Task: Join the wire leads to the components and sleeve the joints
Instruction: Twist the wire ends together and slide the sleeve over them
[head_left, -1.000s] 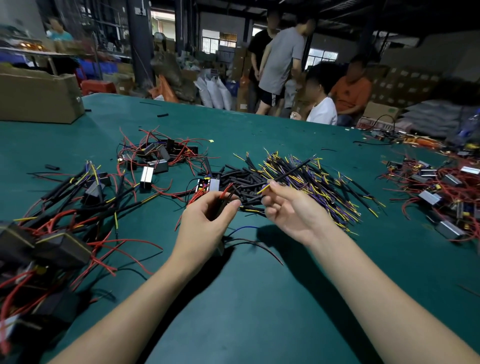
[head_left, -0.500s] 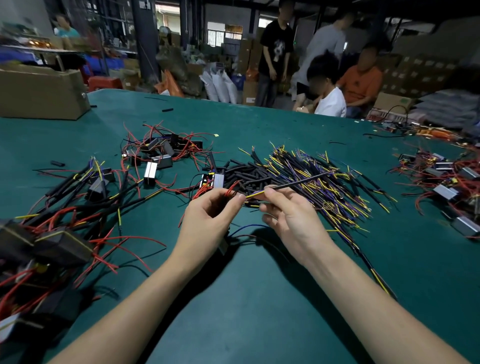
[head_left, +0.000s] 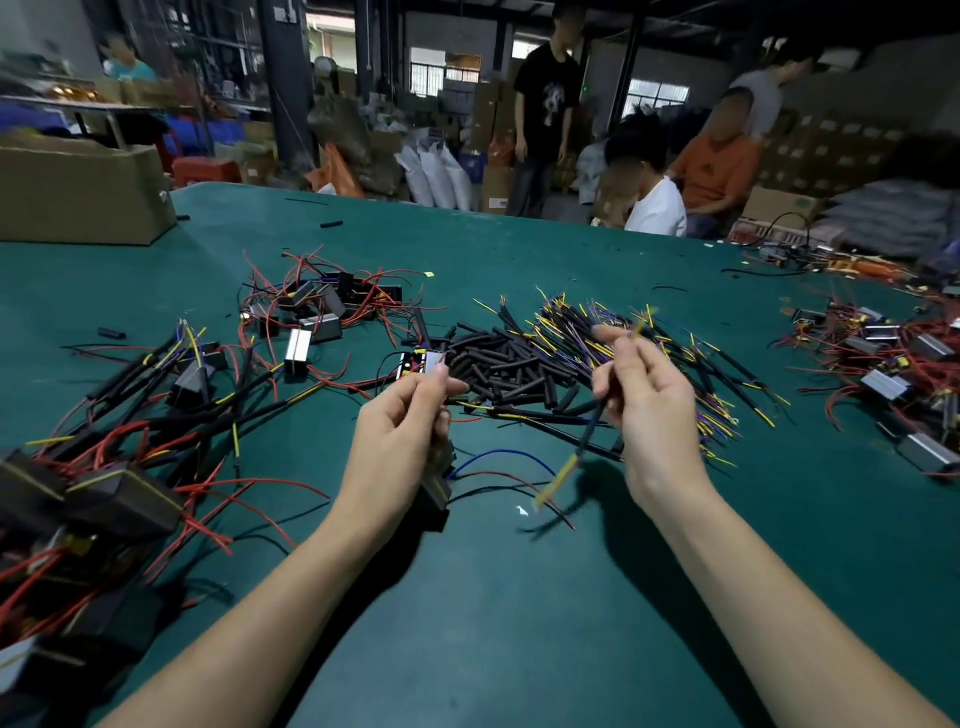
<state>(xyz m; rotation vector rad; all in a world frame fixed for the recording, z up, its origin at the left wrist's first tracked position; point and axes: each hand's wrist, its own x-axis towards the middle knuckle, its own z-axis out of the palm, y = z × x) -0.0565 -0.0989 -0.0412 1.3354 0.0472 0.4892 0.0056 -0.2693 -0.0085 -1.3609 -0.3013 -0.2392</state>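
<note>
My left hand (head_left: 397, 441) grips a small dark component (head_left: 436, 486) whose blue, red and black leads (head_left: 498, 457) trail onto the green table. My right hand (head_left: 649, 405) pinches a black-sleeved wire lead (head_left: 587, 441) with yellow ends, held steeply upright and blurred; its lower yellow tip hangs near the table. The two hands are apart. Behind them lie a heap of black sleeve tubes (head_left: 509, 369) and a pile of yellow and purple wire leads (head_left: 623, 338).
Finished black components with red and yellow wires (head_left: 104, 467) crowd the left. More components with red wires (head_left: 322, 306) lie at the back and others at the right (head_left: 893, 358). A cardboard box (head_left: 78, 192) stands at far left. People sit and stand beyond the table.
My right hand has drawn away to the right from my left hand and swung the wire lead from nearly level to steeply upright. The left hand keeps its hold on the component.
</note>
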